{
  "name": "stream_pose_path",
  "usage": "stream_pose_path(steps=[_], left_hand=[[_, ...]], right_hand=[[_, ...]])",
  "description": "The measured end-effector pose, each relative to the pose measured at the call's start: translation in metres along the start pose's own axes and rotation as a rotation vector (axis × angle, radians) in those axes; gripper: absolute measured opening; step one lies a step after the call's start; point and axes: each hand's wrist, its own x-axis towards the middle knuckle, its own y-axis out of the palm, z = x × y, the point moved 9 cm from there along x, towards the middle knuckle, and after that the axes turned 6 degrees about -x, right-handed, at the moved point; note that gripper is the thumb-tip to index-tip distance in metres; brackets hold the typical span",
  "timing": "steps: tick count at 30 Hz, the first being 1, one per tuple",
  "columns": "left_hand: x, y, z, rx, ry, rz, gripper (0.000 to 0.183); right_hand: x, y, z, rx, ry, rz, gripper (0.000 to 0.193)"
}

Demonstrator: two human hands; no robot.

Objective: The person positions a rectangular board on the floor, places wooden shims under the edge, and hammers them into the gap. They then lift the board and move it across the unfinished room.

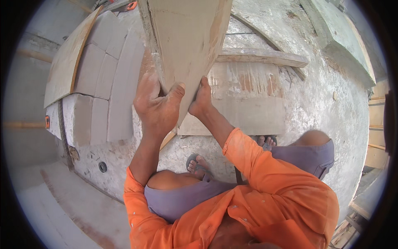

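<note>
A large, thick grey-beige board with dusty faces and a rough left edge stands tilted up in front of me, running out of view at the top. My left hand grips its near left edge, thumb lying along the face. On the opposite edge my right hand is closed, its fingers partly hidden behind the board. The lower corner of the board narrows between both hands. Beneath and to the right, a flat smeared panel lies on the floor.
Pale grey blocks are stacked at the left, a plywood sheet leaning over them. A wooden plank lies at the flat panel's far edge. A concrete ledge stands far right. A black ring sits on the floor.
</note>
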Motion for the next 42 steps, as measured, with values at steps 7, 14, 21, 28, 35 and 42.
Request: stream_pose_path(steps=[7, 14, 21, 28, 35, 42], left_hand=[[0.002, -0.014, 0.053, -0.322, -0.359, -0.028, 0.037], [0.047, -0.097, 0.089, -0.947, -0.241, -0.127, 0.069], [-0.033, -0.041, 0.177, -1.044, -0.639, -0.105, 0.059], [-0.134, 0.051, 0.199, -1.132, -0.989, 0.04, 0.056], [-0.254, 0.08, 0.201, -1.016, -1.359, 0.232, 0.062], [-0.292, 0.075, 0.214, -0.948, -1.493, 0.283, 0.06]], right_hand=[[0.011, 0.001, 0.103, -0.295, -0.307, -0.105, 0.053], [0.02, -0.049, 0.211, -0.49, -0.569, -0.247, 0.049], [-0.008, -0.041, 0.333, -1.165, -0.721, -0.604, 0.041], [-0.043, -0.027, 0.374, -1.642, -0.335, -0.689, 0.042], [-0.143, -0.171, 0.367, -1.595, -0.213, -0.829, 0.038], [-0.164, -0.231, 0.339, -1.526, -0.278, -0.907, 0.035]])
